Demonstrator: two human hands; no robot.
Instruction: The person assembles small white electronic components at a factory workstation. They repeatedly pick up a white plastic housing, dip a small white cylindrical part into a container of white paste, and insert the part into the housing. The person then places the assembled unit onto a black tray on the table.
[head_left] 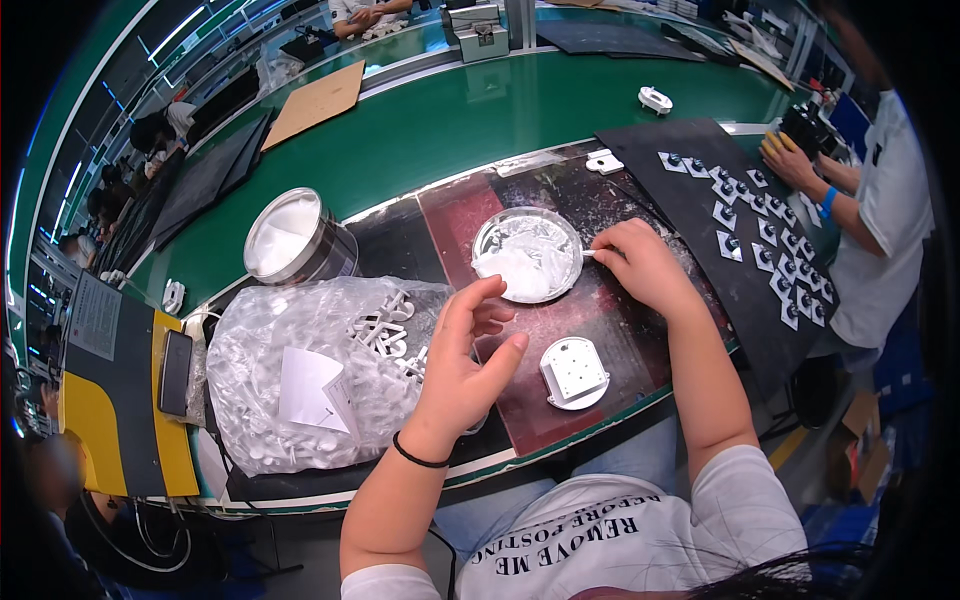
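2 bare hands work over a long green surface point(440, 130) topped with a dark, paste-smeared mat point(545, 360). The right hand point(640, 262) has its grip pinched together on a thin white stick point(588, 254) at the rim of a shallow round dish point(527, 254) of white paste. The left hand point(462, 360) hovers with fingers apart, holding nothing, just beside a clear bag point(300, 370) of white plastic parts. Near it lies a white round part point(574, 372). A metal can point(296, 240) stands behind the bag. To the right, a black sheet point(700, 200) carries rows of small pieces, where another person's hand point(790, 160) works. The room is a factory line with more workers at left.
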